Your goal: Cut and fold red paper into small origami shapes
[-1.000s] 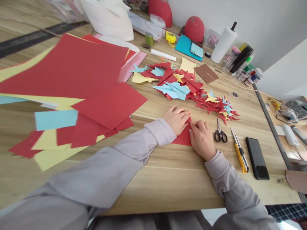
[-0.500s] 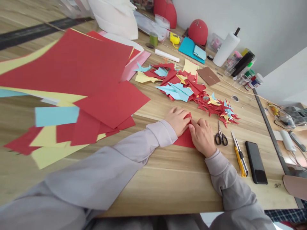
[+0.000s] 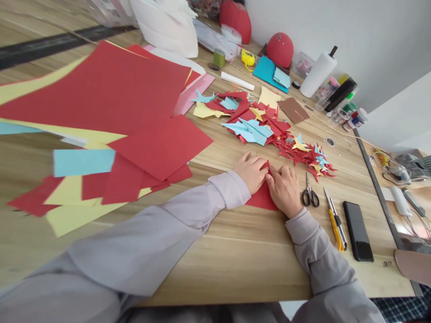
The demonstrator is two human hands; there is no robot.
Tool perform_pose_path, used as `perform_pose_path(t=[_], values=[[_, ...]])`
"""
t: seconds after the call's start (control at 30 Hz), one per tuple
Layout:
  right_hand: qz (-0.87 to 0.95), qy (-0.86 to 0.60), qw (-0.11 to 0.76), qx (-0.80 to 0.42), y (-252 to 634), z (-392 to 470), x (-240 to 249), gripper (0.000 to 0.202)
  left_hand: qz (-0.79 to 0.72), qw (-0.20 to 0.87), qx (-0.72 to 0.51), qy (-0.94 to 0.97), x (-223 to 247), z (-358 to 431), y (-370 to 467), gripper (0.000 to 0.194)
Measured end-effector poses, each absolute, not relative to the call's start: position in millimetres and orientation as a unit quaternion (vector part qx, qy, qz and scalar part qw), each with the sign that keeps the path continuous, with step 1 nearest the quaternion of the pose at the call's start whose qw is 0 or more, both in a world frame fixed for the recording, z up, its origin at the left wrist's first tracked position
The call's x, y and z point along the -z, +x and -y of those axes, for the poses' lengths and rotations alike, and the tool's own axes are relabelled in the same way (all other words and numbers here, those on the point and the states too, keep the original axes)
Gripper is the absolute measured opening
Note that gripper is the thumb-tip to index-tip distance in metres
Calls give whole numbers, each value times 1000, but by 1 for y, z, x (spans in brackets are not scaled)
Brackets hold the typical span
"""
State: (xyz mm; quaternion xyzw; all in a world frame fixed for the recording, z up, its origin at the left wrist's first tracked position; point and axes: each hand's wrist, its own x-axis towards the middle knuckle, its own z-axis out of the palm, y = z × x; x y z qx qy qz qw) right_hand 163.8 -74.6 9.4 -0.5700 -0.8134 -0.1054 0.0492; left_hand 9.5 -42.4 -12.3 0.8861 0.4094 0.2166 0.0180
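A red sheet of paper point(image 3: 263, 198) lies on the wooden table between my hands, its top end folded to a narrow point. On its left side, my left hand point(image 3: 251, 172) has its fingers closed on the folded part. My right hand point(image 3: 284, 188) presses the paper from the right, thumb and fingers drawn together near the same fold. The fingertips of both hands almost meet there, and they hide part of the fold. Black-handled scissors point(image 3: 310, 195) lie just right of my right hand.
Large red sheets point(image 3: 128, 89) and smaller coloured pieces cover the left. Folded paper shapes point(image 3: 251, 130) are heaped beyond my hands. A yellow cutter point(image 3: 336, 224) and a black phone point(image 3: 358, 231) lie on the right. Bottles and a white roll point(image 3: 318, 74) stand at the back.
The whole view has shifted slightly. Both hands stay on the red paper, with only a small change in the fingers at the fold.
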Motion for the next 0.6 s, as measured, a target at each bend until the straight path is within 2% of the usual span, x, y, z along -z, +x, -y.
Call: perform_pose_path(t=[0.3, 0.6], values=[[829, -545, 0, 125, 166, 56, -14, 57, -412, 22, -211, 886, 14, 41, 8, 33], [845, -520, 23, 123, 169, 57, -14, 55, -410, 17, -208, 888, 7, 44, 8, 31]])
